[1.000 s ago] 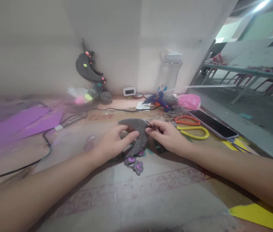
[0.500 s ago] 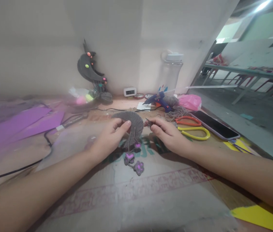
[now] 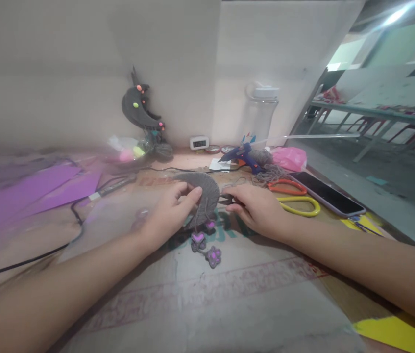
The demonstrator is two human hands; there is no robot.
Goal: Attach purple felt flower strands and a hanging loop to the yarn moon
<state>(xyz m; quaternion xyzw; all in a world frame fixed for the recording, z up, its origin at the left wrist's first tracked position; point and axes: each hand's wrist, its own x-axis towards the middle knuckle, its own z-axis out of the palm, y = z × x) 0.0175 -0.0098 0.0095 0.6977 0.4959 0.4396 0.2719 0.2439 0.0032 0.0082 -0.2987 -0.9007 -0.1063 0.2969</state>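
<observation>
My left hand (image 3: 170,208) grips a grey yarn-wrapped crescent moon (image 3: 210,193), with the thumb on its face and the fingers around its inner side. From the moon's lower end hang small grey pieces with purple centres: a heart-marked charm (image 3: 198,240) and a flower (image 3: 213,256) lying on the board. My right hand (image 3: 253,208) is closed around small dark snips (image 3: 226,198), their pointed blades just right of the moon's outer edge. Most of the snips is hidden in the fingers.
Behind my right hand lie yellow-handled scissors (image 3: 303,206), an orange handle (image 3: 287,187), a phone (image 3: 327,192), grey yarn (image 3: 271,174) and a blue glue gun (image 3: 244,157). A water bottle (image 3: 262,115), small clock (image 3: 199,142) and decorated dark moon (image 3: 139,108) stand along the wall. Purple sheets (image 3: 45,191) lie left.
My right hand has turned and its fingers now cover more of the snips, whose blades point at the moon's edge. The view has shifted slightly; my left hand still holds the moon.
</observation>
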